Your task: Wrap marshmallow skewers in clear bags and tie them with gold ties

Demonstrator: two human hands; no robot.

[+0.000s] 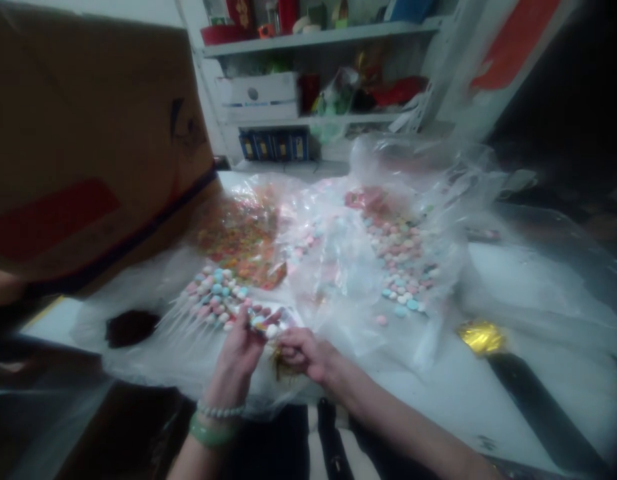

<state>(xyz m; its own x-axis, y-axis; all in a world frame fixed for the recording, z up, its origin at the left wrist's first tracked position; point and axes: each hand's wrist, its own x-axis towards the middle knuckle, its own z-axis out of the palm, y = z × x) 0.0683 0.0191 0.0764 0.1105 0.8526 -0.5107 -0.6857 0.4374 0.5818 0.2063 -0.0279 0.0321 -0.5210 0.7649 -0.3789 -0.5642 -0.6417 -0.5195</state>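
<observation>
My left hand point(243, 343), with a beaded bracelet and a green bangle on the wrist, is closed around a small clear packet point(261, 321) that shows colourful bits. Close beside it on the right, my right hand point(302, 352) has its fingers curled at the packet's edge; what they pinch is too blurred to tell. A bundle of thin golden strips point(284, 367) hangs just under the right fingers. Pink, white and blue balls on white sticks point(215, 293) lie left of my hands on clear plastic.
A large cardboard box point(98, 147) stands at the left. Behind my hands are an orange-toned bag point(243, 240), clear plastic with loose pastel balls point(401, 260), and shelves point(318, 40). A gold foil piece point(482, 337) and a dark strip point(543, 407) lie at the right.
</observation>
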